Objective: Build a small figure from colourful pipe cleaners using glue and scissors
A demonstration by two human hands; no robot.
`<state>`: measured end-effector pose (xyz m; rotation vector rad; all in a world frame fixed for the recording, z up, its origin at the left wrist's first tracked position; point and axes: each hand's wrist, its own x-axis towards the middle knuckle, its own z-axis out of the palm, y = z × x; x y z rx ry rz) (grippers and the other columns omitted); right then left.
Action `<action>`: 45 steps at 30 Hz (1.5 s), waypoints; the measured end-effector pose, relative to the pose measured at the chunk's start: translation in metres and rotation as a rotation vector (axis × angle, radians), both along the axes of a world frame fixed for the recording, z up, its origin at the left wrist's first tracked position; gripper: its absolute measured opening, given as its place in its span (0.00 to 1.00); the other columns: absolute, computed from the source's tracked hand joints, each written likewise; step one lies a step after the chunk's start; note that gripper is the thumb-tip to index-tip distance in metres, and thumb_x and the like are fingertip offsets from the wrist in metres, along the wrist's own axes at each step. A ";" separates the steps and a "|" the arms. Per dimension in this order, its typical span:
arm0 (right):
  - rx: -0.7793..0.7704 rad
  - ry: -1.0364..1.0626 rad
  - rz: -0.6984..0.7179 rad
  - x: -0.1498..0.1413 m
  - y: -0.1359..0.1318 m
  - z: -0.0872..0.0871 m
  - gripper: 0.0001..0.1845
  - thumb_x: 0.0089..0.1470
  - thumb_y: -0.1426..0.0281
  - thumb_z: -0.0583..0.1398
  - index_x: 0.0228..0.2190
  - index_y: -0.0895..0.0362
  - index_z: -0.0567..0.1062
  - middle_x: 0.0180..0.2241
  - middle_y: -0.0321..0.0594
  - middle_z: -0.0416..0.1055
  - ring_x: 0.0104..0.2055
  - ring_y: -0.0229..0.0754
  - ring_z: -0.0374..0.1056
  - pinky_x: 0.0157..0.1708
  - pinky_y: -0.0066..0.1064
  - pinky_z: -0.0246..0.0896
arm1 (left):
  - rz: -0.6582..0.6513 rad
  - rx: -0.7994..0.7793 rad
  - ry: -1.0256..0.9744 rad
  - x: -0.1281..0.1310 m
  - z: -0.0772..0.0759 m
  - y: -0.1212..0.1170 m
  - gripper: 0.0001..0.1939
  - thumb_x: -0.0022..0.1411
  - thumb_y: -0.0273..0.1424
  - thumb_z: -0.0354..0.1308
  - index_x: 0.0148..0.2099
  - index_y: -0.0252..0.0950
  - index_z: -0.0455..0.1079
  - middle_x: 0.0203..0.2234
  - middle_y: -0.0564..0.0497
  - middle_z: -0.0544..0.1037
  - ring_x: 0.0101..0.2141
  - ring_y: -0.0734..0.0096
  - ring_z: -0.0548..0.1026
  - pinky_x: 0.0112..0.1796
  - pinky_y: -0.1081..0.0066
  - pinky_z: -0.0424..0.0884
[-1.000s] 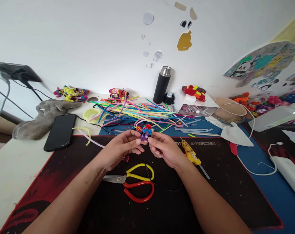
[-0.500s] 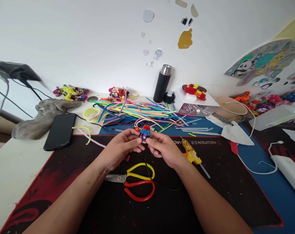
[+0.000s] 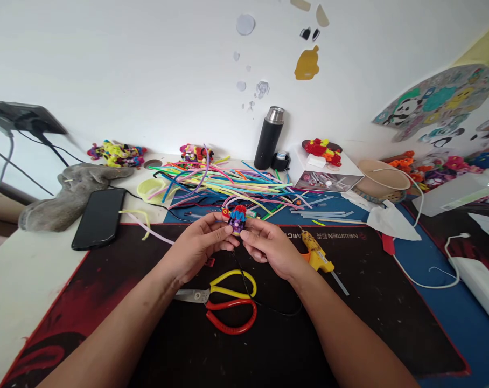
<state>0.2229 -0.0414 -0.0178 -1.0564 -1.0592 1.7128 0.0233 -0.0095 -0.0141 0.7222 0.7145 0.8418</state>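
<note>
Between my two hands is a small pipe-cleaner figure (image 3: pixel 238 216), red on top, blue in the middle and purple below. My left hand (image 3: pixel 204 237) is closed on its left side, thumb in front. The fingers of my right hand (image 3: pixel 271 247) pinch its lower right edge. Below my hands, scissors (image 3: pixel 230 303) with one yellow and one red handle lie on the dark desk mat (image 3: pixel 188 345). A yellow glue gun (image 3: pixel 318 252) with a glue stick in its back rests beside my right forearm.
Behind my hands lies a heap of coloured pipe cleaners (image 3: pixel 228 183). A black phone (image 3: pixel 99 220) and a grey plush (image 3: pixel 77 188) are at the left. A black thermos (image 3: pixel 270 139) and a white box (image 3: pixel 329 171) stand by the wall. A thin black cable (image 3: pixel 244 280) crosses the scissors.
The small figure has turned slightly and shifted a little up and left in my fingers, showing more of its red and yellow left part. Both hands keep their hold.
</note>
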 end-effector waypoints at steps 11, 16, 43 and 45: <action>0.095 -0.011 -0.228 0.004 0.004 0.003 0.22 0.54 0.52 0.74 0.40 0.57 0.82 0.18 0.26 0.59 0.19 0.31 0.49 0.19 0.27 0.36 | 0.088 -0.079 -0.047 -0.005 0.000 0.004 0.19 0.51 0.27 0.83 0.41 0.32 0.78 0.33 0.45 0.87 0.31 0.69 0.85 0.32 0.77 0.82; 0.143 -0.010 -0.414 0.005 0.007 0.001 0.21 0.53 0.52 0.74 0.34 0.57 0.81 0.16 0.24 0.53 0.18 0.31 0.45 0.18 0.27 0.36 | 0.144 -0.108 -0.057 -0.006 -0.002 0.009 0.13 0.57 0.22 0.77 0.41 0.32 0.77 0.32 0.44 0.87 0.31 0.68 0.86 0.32 0.77 0.82; 0.332 -1.344 -0.077 0.075 -0.021 0.023 0.14 0.69 0.62 0.60 0.48 0.51 0.83 0.29 0.37 0.78 0.32 0.45 0.73 0.33 0.33 0.56 | 0.177 -0.039 -0.011 -0.012 0.008 0.010 0.19 0.48 0.30 0.84 0.39 0.33 0.80 0.29 0.48 0.85 0.29 0.67 0.85 0.31 0.76 0.81; 0.315 -1.425 -0.062 0.077 -0.015 0.023 0.14 0.69 0.63 0.60 0.49 0.51 0.83 0.30 0.37 0.80 0.33 0.45 0.74 0.33 0.33 0.56 | 0.138 -0.012 0.006 -0.010 0.009 0.008 0.21 0.46 0.32 0.85 0.38 0.33 0.79 0.28 0.49 0.85 0.28 0.68 0.84 0.31 0.77 0.80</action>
